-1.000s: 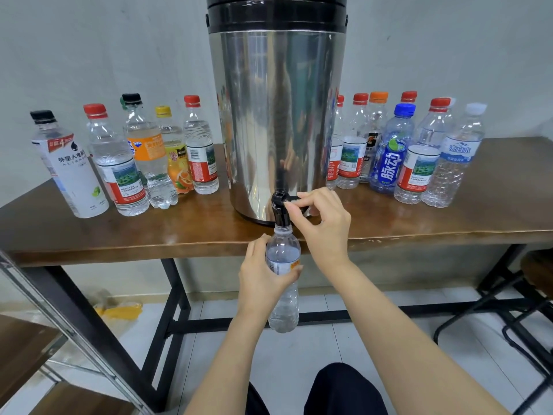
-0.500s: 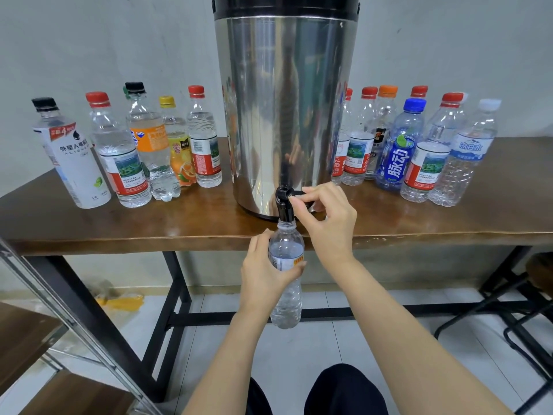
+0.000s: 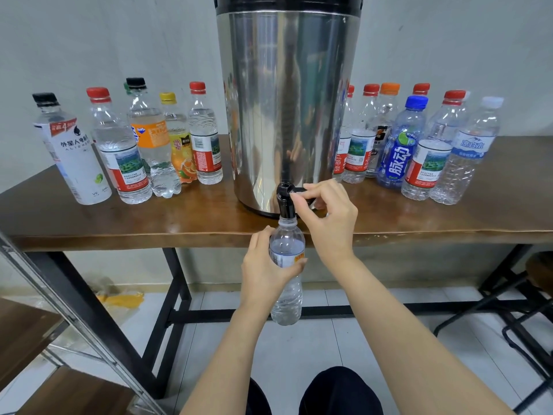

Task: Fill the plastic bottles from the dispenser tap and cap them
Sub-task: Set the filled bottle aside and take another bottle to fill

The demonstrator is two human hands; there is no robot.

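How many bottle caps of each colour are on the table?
Red caps: 6
Black caps: 2
Yellow cap: 1
Orange cap: 1
Blue cap: 1
White cap: 1
Total: 12 caps clearly seen

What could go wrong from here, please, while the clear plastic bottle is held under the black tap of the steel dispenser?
1. Overflow: the clear plastic bottle looks nearly full, so unless the right hand, pinching the black tap lever, closes it soon, water may spill over the left hand.
2. Drop: the bottle hangs past the wooden table edge, gripped by the left hand alone; a wet slip could send it to the tiled floor.
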